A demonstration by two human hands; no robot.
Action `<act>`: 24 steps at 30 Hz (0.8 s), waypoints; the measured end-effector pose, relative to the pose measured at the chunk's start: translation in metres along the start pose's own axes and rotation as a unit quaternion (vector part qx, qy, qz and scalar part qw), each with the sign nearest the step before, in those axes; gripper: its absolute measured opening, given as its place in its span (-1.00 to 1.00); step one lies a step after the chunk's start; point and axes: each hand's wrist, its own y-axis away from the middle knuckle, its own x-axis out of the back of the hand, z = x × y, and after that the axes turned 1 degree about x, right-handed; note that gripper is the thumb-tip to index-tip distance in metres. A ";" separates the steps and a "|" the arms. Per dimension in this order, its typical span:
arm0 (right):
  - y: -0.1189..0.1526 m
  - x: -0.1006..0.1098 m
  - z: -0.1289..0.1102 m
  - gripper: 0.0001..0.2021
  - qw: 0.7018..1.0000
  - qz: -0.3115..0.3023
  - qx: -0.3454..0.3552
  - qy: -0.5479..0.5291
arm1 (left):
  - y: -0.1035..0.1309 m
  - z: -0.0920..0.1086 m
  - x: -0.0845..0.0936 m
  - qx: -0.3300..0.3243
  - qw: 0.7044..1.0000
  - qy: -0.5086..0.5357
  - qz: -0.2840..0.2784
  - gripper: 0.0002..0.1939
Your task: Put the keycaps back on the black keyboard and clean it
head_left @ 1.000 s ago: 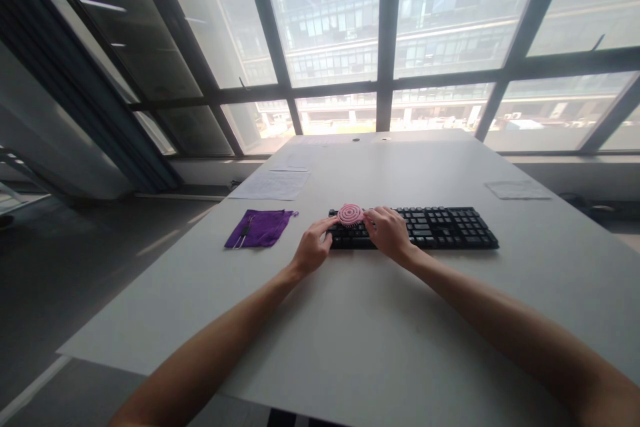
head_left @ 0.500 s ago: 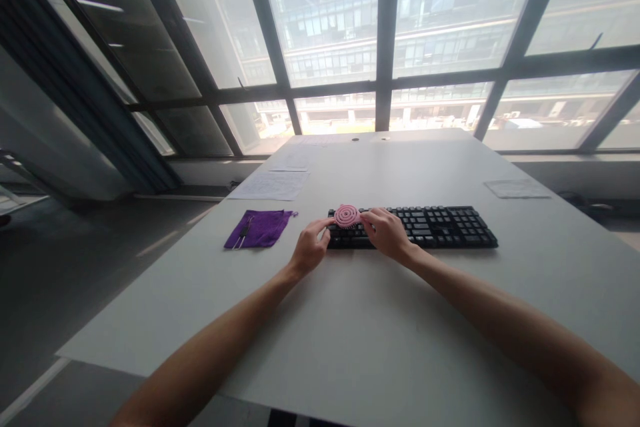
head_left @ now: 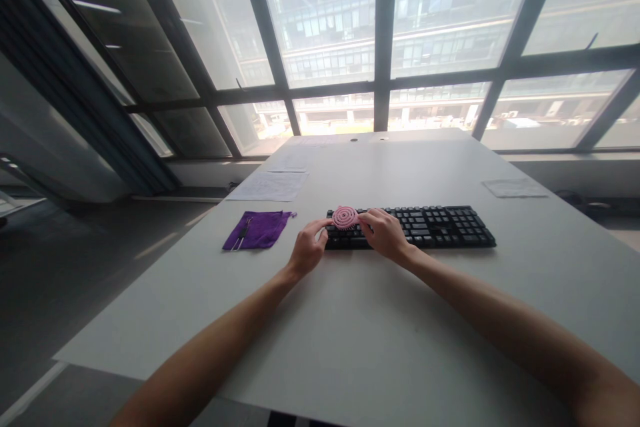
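A black keyboard (head_left: 440,227) lies across the white table in front of me. Over its left part is a pink round hairbrush (head_left: 345,217) with a spiral back, its bristles pointing down at the keys. My right hand (head_left: 383,232) is closed on the brush's right side, where the handle is mostly hidden by the fingers. At the keyboard's left end, my left hand (head_left: 307,245) holds the edge between thumb and fingers. The left fingertips reach close to the brush's rim; whether they touch it I cannot tell.
Left of the keyboard lies a purple drawstring pouch (head_left: 265,230) with a small dark tool (head_left: 243,235) with two metal prongs on it. Paper sheets (head_left: 270,185) are behind the pouch. A flat, pale clear packet (head_left: 515,188) sits at the right. Large windows stand beyond the table.
The view has shifted very slightly. Both hands, the hairbrush and the keyboard keep nearly the same places relative to one another.
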 end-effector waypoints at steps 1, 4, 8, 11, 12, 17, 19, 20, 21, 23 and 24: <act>0.000 0.000 0.000 -0.78 1.000 0.001 0.001 0.004 | 0.000 0.000 0.000 0.001 1.000 0.001 0.000 -0.66; 0.000 0.001 -0.002 -0.78 1.000 0.010 -0.007 0.025 | 0.000 0.001 0.000 -0.001 1.000 0.005 -0.004 -0.65; 0.000 0.002 -0.003 -0.79 0.999 0.015 -0.005 0.032 | 0.000 0.001 -0.001 -0.002 1.000 0.010 -0.002 -0.65; 0.000 0.002 -0.002 -0.79 1.000 0.009 0.007 0.019 | 0.001 0.001 0.000 0.004 1.000 0.007 0.010 -0.68; 0.000 0.001 -0.001 -0.79 1.000 0.011 0.006 0.017 | 0.001 0.001 0.000 0.005 1.000 0.005 0.013 -0.68; 0.000 0.000 0.000 -0.81 0.999 0.029 -0.011 0.022 | 0.001 0.002 -0.001 -0.013 1.000 0.008 0.008 -0.67; 0.000 0.001 0.000 -0.82 1.000 0.022 0.007 0.012 | 0.001 0.003 -0.001 -0.018 1.000 0.007 0.015 -0.68; 0.000 0.001 0.000 -0.82 1.000 0.016 0.018 0.005 | 0.001 0.003 -0.001 -0.020 1.000 0.006 0.020 -0.69; 0.000 0.001 0.000 -0.83 1.000 0.012 0.027 0.000 | 0.000 0.003 -0.001 -0.022 0.999 0.007 0.023 -0.69; 0.001 0.000 -0.001 -0.82 1.000 0.012 0.023 0.001 | 0.000 0.004 0.000 -0.024 0.999 0.010 0.022 -0.70; 0.001 0.000 -0.001 -0.81 1.000 0.016 0.013 0.005 | 0.000 0.005 0.000 -0.024 0.999 0.012 0.017 -0.71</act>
